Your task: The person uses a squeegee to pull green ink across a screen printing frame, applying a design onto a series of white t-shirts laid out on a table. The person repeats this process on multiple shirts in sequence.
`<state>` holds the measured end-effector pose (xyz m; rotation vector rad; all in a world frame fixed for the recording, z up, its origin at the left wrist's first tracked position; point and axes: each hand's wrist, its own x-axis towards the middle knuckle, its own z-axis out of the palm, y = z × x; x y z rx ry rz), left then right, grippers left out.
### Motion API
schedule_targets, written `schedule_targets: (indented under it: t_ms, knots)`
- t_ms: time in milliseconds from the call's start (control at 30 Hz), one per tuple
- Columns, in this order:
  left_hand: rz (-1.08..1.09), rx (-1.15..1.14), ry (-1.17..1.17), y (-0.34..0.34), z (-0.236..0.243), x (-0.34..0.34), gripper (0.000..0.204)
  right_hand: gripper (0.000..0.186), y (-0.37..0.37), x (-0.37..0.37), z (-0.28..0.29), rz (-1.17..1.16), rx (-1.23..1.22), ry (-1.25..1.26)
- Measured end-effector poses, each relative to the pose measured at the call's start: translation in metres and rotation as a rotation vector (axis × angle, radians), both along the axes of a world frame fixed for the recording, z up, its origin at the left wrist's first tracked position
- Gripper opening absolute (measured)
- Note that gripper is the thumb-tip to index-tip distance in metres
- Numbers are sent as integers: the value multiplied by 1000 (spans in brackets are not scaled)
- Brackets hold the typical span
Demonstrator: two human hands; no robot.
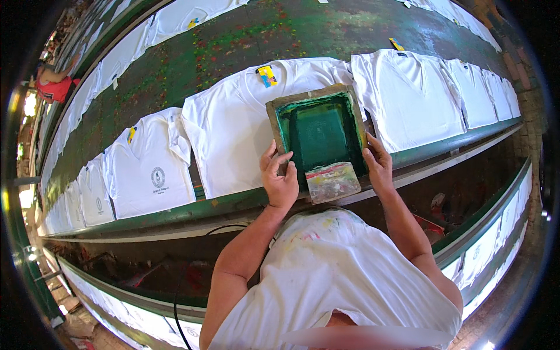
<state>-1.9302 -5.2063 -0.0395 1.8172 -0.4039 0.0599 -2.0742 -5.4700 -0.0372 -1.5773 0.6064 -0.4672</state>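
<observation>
A wooden screen-printing frame (310, 95) with green mesh and paint-crusted inner edges is held by both hands in front of me. My left hand (281, 179) is closed at its left edge, near the lower corner. On the opposite side, my right hand (380, 166) grips the right edge with bent fingers. A paint-smeared squeegee (333, 184) lies against the near end of the frame. The frame overlaps the right part of a white T-shirt (227, 134) spread on the green table. Whether the frame touches the shirt, I cannot tell.
White T-shirts line the table edge; one to the left (137, 195) bears a dark round print, while the one to the right (411, 99) looks plain. Behind them stretches the paint-speckled green tabletop (233, 44). A person in red (52, 87) is at far left. Another shirt-lined table curves below.
</observation>
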Motion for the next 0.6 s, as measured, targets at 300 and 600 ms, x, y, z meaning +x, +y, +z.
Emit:
schedule_targets:
  t_ms: [300, 600]
  knots:
    - [28, -55, 59, -1, -10, 3, 25, 57, -3, 6, -3, 61, -116, 50]
    - [43, -5, 33, 3, -11, -3, 24, 52, -1, 3, 2, 82, -215, 78]
